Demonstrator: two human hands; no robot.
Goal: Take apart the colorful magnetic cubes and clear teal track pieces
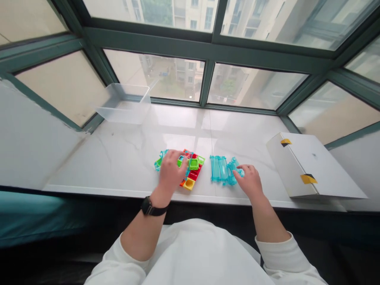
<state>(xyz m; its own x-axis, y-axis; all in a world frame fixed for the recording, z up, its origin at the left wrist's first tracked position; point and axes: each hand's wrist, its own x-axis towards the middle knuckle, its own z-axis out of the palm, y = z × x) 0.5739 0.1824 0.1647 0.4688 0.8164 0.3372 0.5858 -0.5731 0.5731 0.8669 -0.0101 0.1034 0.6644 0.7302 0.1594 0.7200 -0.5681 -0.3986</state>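
My left hand, with a black watch on its wrist, is curled over a cluster of plastic building pieces. Its fingers close on a translucent blue plastic piece, partly hidden by the hand. Beneath and beside it lie red, green and yellow square pieces. Another clear blue piece shows left of the hand. To the right, a row of translucent blue plastic pieces lies flat. My right hand has thumb and fingers curved around a blue piece at the row's right end.
A clear plastic bin stands at the back left of the white marble sill. At the right is a white box with yellow-and-black tabs. Green-framed windows border the sill's back and sides.
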